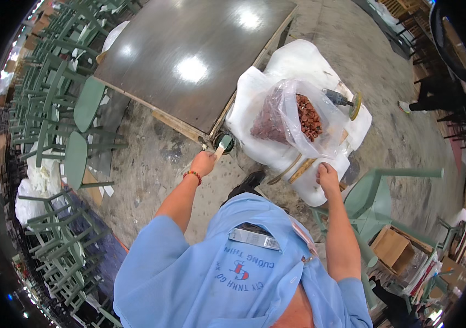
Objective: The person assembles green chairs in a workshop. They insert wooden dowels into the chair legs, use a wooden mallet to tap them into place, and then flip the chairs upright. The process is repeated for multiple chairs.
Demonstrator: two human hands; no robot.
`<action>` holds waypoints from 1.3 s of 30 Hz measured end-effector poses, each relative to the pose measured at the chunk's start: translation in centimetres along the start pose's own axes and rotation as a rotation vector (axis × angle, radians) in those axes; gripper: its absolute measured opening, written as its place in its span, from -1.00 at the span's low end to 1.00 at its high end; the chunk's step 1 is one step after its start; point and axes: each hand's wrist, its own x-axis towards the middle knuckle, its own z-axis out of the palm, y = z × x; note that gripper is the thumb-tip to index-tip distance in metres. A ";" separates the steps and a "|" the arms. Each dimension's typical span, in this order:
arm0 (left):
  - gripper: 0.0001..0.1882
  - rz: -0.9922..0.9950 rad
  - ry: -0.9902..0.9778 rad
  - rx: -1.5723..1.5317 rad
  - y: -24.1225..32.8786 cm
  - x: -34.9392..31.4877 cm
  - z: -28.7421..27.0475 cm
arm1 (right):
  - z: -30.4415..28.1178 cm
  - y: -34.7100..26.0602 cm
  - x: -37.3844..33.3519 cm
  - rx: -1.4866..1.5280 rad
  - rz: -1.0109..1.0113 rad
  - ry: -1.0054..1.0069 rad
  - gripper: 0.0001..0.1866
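Observation:
My left hand [204, 163] is closed around a small paintbrush [220, 150] with a pale handle and a green tip. The brush tip is over a dark round pot [229, 146] by the near corner of a brown tabletop [183, 60]. My right hand [327, 177] is closed, fingers curled, at the near edge of a stand covered with white foam sheet [255, 150]. Whatever its fingers hold, if anything, is too small to make out. On the foam sits an open clear plastic bag [328, 128] full of small reddish-brown pieces [309, 117].
A power tool with a round disc [356, 105] lies beside the bag. A green chair [372, 199] stands close to my right arm, near an open cardboard box [392, 249]. Many green chairs [77, 158] crowd the left. Another person's leg [424, 104] shows at far right.

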 end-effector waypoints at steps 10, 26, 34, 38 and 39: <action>-0.68 0.817 -0.144 -0.072 25.3 -6.6 -8.1 | 4.3 -2.6 -0.5 -0.414 0.025 0.293 -0.27; -0.58 0.928 -0.179 0.976 31.7 3.1 0.1 | -2.1 8.4 -16.7 0.121 -0.048 0.169 -0.72; -0.82 1.164 -0.234 0.614 33.4 3.2 -2.5 | 1.3 12.1 -26.7 0.118 0.136 0.137 -0.58; -0.83 1.186 -0.237 0.519 34.2 2.6 -2.9 | 1.2 13.5 -29.7 0.079 0.164 0.130 -0.55; -0.84 1.188 -0.235 0.511 34.1 2.2 -3.0 | 1.0 14.0 -30.6 0.083 0.180 0.118 -0.56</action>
